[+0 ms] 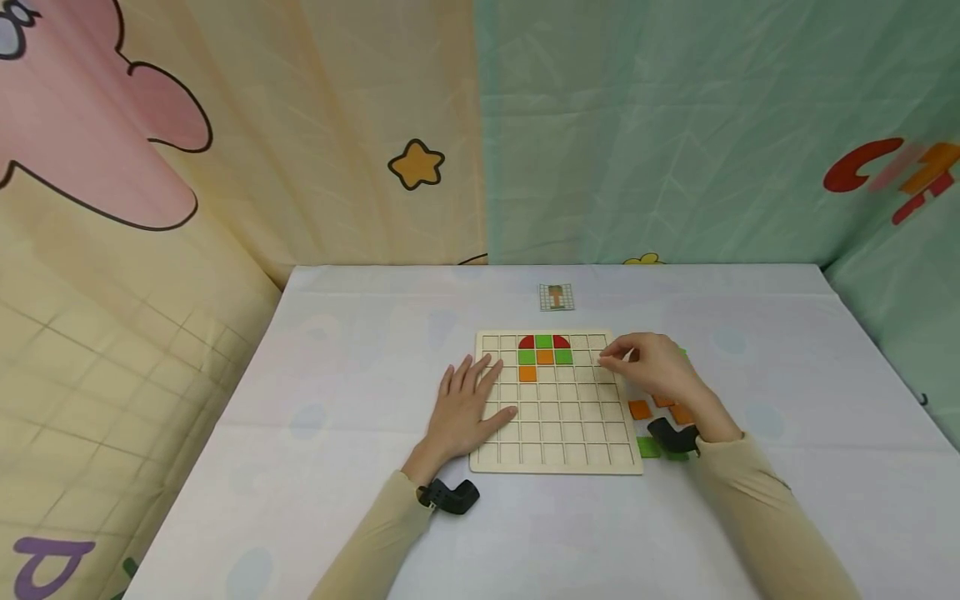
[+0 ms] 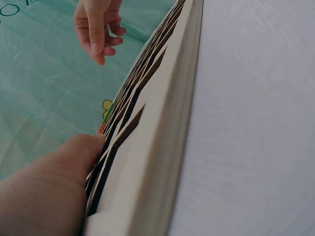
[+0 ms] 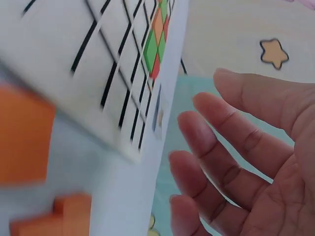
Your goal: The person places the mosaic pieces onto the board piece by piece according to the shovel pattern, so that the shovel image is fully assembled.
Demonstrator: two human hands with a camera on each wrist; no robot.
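A pale wooden grid board [image 1: 577, 425] lies on the table. Near its top sit several tiles: red quarter-round ones [image 1: 527, 342], green squares [image 1: 527, 357] and orange squares [image 1: 528, 374]. My left hand [image 1: 467, 412] rests flat on the board's left side with fingers spread. In the left wrist view its thumb [image 2: 74, 157] lies over the grid, next to the board's thick edge [image 2: 162, 162]. My right hand [image 1: 656, 367] hovers at the board's right edge. The right wrist view shows its fingers [image 3: 231, 172] loosely bent, thumb apart from them, nothing between.
Loose orange tiles [image 1: 640, 409] and green tiles [image 1: 648, 447] lie right of the board, partly hidden under my right arm. A small pattern card [image 1: 556, 297] lies beyond the board. Printed curtains [image 1: 337, 100] hang behind the white table [image 1: 360, 350]. Each wrist carries a black camera.
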